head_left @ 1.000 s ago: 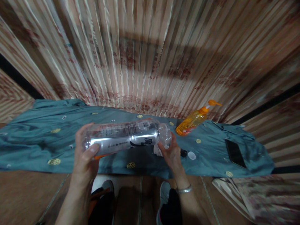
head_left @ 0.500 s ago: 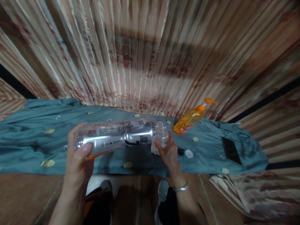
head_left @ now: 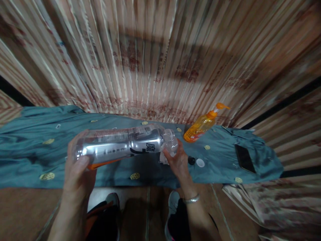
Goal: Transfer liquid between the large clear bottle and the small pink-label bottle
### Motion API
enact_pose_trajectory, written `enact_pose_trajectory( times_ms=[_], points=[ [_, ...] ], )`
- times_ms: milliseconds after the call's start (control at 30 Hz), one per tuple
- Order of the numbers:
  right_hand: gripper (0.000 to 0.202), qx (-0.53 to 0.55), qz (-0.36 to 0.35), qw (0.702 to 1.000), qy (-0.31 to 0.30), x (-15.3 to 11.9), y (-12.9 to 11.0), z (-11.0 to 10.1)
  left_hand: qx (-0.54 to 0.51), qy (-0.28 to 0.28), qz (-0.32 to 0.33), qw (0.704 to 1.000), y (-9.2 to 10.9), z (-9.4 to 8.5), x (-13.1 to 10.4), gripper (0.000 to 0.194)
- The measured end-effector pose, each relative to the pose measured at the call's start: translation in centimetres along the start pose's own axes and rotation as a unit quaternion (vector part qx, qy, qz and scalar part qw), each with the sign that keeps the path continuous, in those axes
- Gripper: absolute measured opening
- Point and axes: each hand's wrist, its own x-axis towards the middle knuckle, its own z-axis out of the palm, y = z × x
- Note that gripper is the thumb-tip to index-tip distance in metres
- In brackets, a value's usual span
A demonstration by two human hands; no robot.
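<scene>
Silver-labelled bottle (head_left: 120, 145) is held crosswise, narrowing end pointing right.

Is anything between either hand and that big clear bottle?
Nothing visible for the left hand, which grips the bottle by its base end. At the other end, the right hand holds a clear rounded piece; whether it belongs to the bottle is unclear.

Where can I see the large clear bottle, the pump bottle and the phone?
Large clear bottle (head_left: 115, 146), head view: on its silvery side.
Pump bottle (head_left: 200, 127), head view: on its body.
Phone (head_left: 245, 158), head view: on its dark face.
</scene>
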Motion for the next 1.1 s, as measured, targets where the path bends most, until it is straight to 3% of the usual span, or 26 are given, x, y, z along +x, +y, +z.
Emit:
enact_pose_trajectory(
  times_ms=[167,633,1100],
  points=[
    [0.058,-0.009,-0.001,1.000,-0.004,0.0,0.1,-0.1,-0.010,-0.007,0.005,1.000,0.4,0.3,0.2,0.067],
    [0.063,-0.029,-0.033,0.999,0.001,0.1,0.2,-0.2,-0.021,0.067,-0.026,0.997,1.2,1.6,0.1,0.074],
    [0.065,-0.018,-0.017,1.000,-0.003,0.1,0.2,-0.2,-0.028,0.089,-0.052,0.994,1.4,2.4,0.3,0.077]
  ],
)
